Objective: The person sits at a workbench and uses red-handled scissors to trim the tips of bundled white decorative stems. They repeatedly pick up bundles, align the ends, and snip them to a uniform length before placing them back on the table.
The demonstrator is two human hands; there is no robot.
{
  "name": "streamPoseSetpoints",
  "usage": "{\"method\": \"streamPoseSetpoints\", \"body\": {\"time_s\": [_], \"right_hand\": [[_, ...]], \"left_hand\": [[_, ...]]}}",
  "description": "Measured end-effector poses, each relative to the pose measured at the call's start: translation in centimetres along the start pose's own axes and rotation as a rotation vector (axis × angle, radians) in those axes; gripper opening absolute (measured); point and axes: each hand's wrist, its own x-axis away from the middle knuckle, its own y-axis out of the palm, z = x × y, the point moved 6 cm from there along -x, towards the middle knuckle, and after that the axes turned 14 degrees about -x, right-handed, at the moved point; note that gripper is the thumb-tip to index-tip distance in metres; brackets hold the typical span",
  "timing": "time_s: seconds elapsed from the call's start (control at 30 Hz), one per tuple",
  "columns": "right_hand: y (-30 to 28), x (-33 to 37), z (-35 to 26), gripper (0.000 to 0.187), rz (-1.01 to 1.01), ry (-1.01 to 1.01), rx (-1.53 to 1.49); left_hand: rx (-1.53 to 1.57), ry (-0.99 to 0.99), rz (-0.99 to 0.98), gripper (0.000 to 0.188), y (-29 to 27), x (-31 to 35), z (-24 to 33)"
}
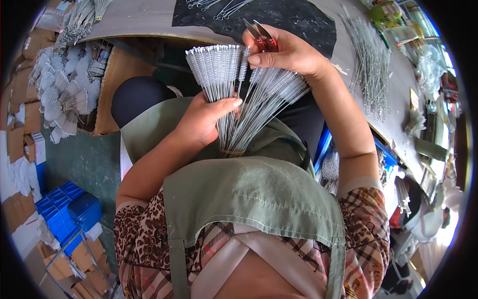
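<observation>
A fanned bundle of thin wire brushes (214,67) with white bristle heads stands upright over my lap, its lower stems tied by a yellow band (232,153). My left hand (201,119) is closed round the stems on the bundle's left side, thumb across the front. The heads part into a left and a right group, and a single brush (244,65) stands between them. Above, my right hand (294,55) grips small scissors (268,42) with red handles, blades pointing up and away from the brushes. Its thumb and fingertips are close beside the single brush's head; contact is unclear.
Ahead is a grey table (139,20) with a black mat (303,30) and looped wire stems (226,9). More long brushes (368,60) lie on the right. At left stands a cardboard box (110,94) beside piled brush bundles (67,99); blue crates (62,204) sit lower left.
</observation>
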Motion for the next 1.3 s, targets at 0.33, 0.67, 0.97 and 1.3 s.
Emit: {"method": "streamPoseSetpoints", "body": {"time_s": [0.33,0.67,0.97,1.3], "right_hand": [[-0.5,0.2,0.6,0.017,-0.047,-0.026,-0.065],[-1.7,-1.0,0.1,0.046,0.141,-0.074,0.016],[1.7,4.7,-8.1,0.043,0.593,-0.348,-0.054],[9.9,10.0,2.4,0.05,0.236,0.504,-0.955]], "left_hand": [[0.021,0.005,-0.004,0.024,0.0,0.2,0.1],[-0.076,0.003,-0.088,0.023,1.3,0.0,0.4],[-0.05,0.01,-0.025,0.013,1.2,0.2,1.2],[-0.098,0.05,-0.116,0.019,1.7,0.1,1.3]]}}
